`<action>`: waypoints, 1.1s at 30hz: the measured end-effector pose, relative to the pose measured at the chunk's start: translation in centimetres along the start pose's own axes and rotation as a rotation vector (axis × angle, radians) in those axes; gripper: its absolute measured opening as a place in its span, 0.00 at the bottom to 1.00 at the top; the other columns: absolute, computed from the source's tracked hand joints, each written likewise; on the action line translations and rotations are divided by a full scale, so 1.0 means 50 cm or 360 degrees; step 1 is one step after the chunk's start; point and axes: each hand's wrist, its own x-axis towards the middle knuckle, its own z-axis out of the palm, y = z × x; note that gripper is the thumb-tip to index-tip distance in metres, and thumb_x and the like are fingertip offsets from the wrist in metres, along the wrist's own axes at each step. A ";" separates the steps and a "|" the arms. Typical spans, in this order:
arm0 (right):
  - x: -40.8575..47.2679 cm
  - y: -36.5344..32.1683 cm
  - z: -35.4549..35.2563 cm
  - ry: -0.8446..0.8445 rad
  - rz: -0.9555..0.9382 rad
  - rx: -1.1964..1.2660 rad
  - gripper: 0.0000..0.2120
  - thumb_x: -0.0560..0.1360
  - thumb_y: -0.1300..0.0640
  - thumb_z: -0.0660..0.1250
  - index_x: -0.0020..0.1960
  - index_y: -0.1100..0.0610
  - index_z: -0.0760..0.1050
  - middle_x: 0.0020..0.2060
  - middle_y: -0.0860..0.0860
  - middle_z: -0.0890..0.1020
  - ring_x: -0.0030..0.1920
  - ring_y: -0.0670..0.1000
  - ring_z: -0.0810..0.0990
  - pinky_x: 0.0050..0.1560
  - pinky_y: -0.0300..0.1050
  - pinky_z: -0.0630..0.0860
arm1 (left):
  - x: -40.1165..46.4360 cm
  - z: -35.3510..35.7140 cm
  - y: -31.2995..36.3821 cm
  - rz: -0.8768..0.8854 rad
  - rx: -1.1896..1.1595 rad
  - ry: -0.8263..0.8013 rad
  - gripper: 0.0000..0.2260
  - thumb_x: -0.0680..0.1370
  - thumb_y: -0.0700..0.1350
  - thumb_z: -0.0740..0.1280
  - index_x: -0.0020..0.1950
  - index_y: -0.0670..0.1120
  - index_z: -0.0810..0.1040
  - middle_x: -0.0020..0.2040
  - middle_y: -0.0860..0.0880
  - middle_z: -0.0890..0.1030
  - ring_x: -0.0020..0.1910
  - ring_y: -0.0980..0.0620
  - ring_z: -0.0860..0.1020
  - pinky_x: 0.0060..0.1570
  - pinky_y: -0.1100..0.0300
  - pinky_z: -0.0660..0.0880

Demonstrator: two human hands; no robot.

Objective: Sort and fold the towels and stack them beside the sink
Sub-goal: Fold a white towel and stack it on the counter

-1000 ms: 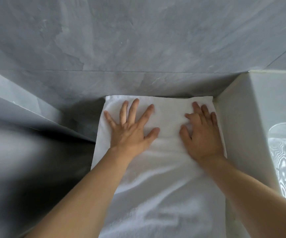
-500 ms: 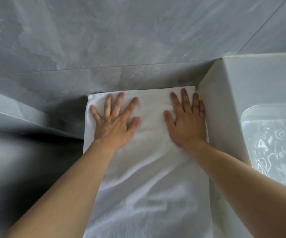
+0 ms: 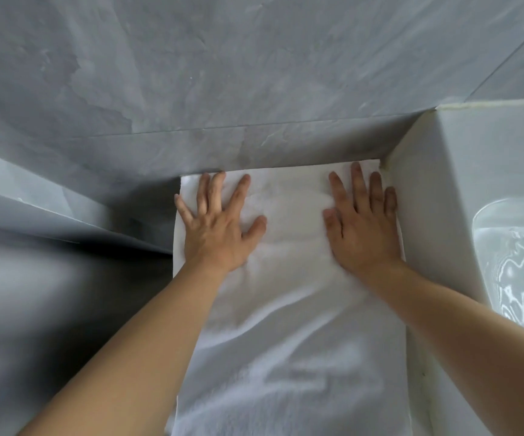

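Note:
A white towel (image 3: 289, 316) lies flat on the counter, its far edge against the grey wall and its right edge against the white sink (image 3: 462, 196). My left hand (image 3: 219, 228) presses on its far left part with the fingers spread and straight. My right hand (image 3: 364, 228) presses flat on its far right part, fingers straight and close to the sink's side wall. The near half of the towel is rumpled with soft folds.
A grey marbled wall (image 3: 223, 89) rises right behind the towel. The sink basin (image 3: 518, 265) at the right holds rippling water. A grey ledge (image 3: 34, 202) juts out at the left, with a dark blurred area below it.
Both hands have slid away from me along the towel to its far edge by the wall, staying flat. The right hand's fingers went from bent to straight.

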 end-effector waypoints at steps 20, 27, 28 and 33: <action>0.037 0.001 -0.008 -0.0063 -0.0220 -0.0011 0.31 0.79 0.39 0.46 0.79 0.49 0.57 0.76 0.54 0.61 0.77 0.59 0.55 0.75 0.64 0.46 | -0.008 0.011 0.014 -0.0139 -0.0031 0.0104 0.36 0.76 0.65 0.44 0.82 0.51 0.44 0.81 0.49 0.45 0.80 0.45 0.39 0.75 0.37 0.37; 0.035 -0.005 -0.010 -0.0062 -0.0207 -0.0002 0.32 0.78 0.40 0.47 0.79 0.52 0.57 0.75 0.56 0.64 0.77 0.60 0.56 0.75 0.66 0.48 | -0.001 -0.010 0.030 0.0005 0.0288 0.0086 0.41 0.76 0.66 0.41 0.81 0.41 0.46 0.81 0.44 0.48 0.80 0.43 0.39 0.75 0.39 0.35; 0.034 -0.005 -0.010 -0.0050 -0.0203 0.0008 0.32 0.77 0.40 0.47 0.79 0.52 0.58 0.75 0.56 0.64 0.77 0.60 0.56 0.75 0.66 0.48 | -0.006 -0.012 0.037 0.0035 0.0274 0.0115 0.41 0.76 0.66 0.42 0.81 0.41 0.46 0.82 0.44 0.48 0.80 0.43 0.40 0.76 0.41 0.35; 0.035 -0.002 -0.008 -0.0022 -0.0220 0.0012 0.32 0.78 0.41 0.46 0.79 0.52 0.57 0.76 0.56 0.62 0.77 0.60 0.56 0.75 0.65 0.48 | -0.058 0.016 0.034 0.0106 0.0056 0.0042 0.38 0.76 0.67 0.45 0.82 0.50 0.44 0.82 0.49 0.44 0.80 0.46 0.40 0.76 0.39 0.39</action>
